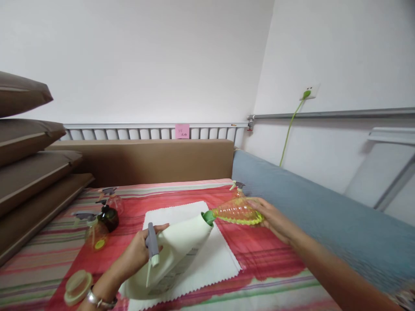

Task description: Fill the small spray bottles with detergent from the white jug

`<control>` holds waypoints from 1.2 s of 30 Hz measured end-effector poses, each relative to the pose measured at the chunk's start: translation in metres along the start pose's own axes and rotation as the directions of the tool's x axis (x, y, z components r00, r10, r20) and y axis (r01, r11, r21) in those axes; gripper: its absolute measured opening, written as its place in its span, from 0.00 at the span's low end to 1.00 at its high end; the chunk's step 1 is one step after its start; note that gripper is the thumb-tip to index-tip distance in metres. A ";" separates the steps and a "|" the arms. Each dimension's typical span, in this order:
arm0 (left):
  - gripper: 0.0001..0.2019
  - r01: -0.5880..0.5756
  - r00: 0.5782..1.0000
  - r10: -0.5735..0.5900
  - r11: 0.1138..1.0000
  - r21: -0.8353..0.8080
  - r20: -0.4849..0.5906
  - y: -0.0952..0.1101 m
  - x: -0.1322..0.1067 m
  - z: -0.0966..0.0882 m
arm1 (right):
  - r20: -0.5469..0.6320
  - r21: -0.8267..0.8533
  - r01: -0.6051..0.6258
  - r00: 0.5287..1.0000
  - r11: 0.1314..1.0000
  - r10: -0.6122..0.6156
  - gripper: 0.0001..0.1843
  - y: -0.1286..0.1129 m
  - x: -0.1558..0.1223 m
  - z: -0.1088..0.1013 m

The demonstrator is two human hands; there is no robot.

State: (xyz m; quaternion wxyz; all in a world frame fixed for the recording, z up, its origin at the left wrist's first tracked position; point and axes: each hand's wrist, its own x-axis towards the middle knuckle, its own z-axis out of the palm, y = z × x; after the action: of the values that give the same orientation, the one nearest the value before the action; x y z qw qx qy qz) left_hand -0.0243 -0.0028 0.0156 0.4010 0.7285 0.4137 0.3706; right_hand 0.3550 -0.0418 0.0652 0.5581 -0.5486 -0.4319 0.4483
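My left hand grips a large pale green jug, tilted on its side with its green spout against the mouth of a small clear ribbed bottle. A grey spray head with its dip tube is also pinched in that hand, against the jug. My right hand holds the clear ribbed bottle, which has a yellow-green base and lies level, mouth toward the jug. Both are held above a white cloth spread on the red striped cover.
Several small spray bottles stand at the left: a dark one, a yellowish one and a clear one. A pale round cap lies near the front left. Another sprayer stands behind. Brown cushions are stacked left; a grey bolster runs along the right.
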 end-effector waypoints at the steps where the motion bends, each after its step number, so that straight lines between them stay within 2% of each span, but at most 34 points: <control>1: 0.23 0.000 1.000 0.000 1.000 -0.020 0.000 0.001 0.000 0.000 | -0.004 -0.027 0.000 1.000 1.000 0.000 0.18 -0.003 0.000 0.000; 6: 0.22 0.013 1.000 -0.013 0.996 -0.093 0.000 0.006 -0.001 0.001 | -0.009 -0.132 0.017 1.000 0.991 -0.018 0.20 -0.015 0.002 0.003; 12: 0.22 0.007 1.000 -0.006 0.999 -0.039 0.008 0.005 -0.002 0.002 | 0.004 -0.247 0.054 0.999 0.968 -0.054 0.23 -0.026 0.006 0.006; 18: 0.22 -0.004 1.000 0.003 0.997 -0.071 -0.010 0.007 -0.002 0.003 | -0.015 -0.462 0.093 0.994 0.882 -0.113 0.28 -0.045 0.013 0.010; 23: 0.23 -0.007 1.000 0.007 0.999 -0.045 0.002 0.006 -0.004 0.002 | 0.025 -0.620 0.173 0.979 0.765 -0.201 0.27 -0.068 0.011 0.027; 26: 0.23 -0.015 1.000 0.015 0.999 -0.050 -0.002 0.003 -0.004 0.002 | 0.077 -0.703 0.223 0.968 0.676 -0.239 0.31 -0.080 0.010 0.040; 32: 0.24 0.010 1.000 -0.010 1.000 -0.005 0.016 0.004 -0.006 0.000 | 0.302 -0.773 0.403 0.913 0.490 -0.275 0.36 -0.096 0.002 0.064; 36: 0.25 0.019 0.999 -0.018 1.000 -0.005 0.037 0.002 -0.010 -0.002 | 0.435 -0.816 0.492 0.869 0.305 -0.237 0.37 -0.104 -0.008 0.075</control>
State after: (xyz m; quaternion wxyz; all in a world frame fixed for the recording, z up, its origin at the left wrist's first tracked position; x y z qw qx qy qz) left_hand -0.0291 -0.0115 0.0165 0.4140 0.7302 0.4120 0.3546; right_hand 0.2826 -0.0326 0.1713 0.1994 -0.5910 -0.7793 0.0604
